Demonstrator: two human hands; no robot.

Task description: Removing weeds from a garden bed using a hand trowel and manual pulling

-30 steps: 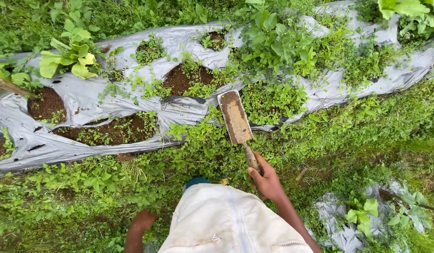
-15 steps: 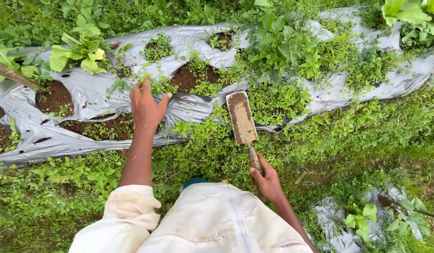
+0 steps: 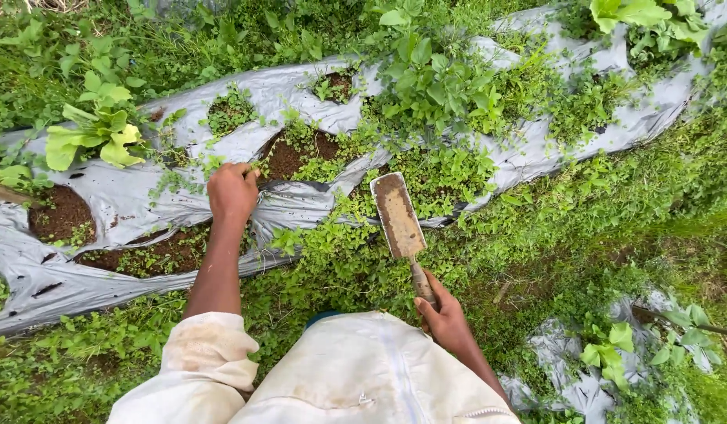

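Seen from above, the left hand (image 3: 232, 192) is closing its fingers on small weeds (image 3: 257, 169) over the grey plastic mulch sheet (image 3: 128, 200), while the right hand (image 3: 444, 318) is gripping the handle of a soil-caked flat trowel (image 3: 398, 216), its blade lying over the green ground cover (image 3: 340, 259) just beside the sheet

left hand (image 3: 231, 192) gripping weeds (image 3: 257, 166), right hand (image 3: 446, 318) — trowel (image 3: 399, 216)

Soft, even daylight, faint shadows (mild sheen on the plastic sheet (image 3: 128, 200)), sharp focus.
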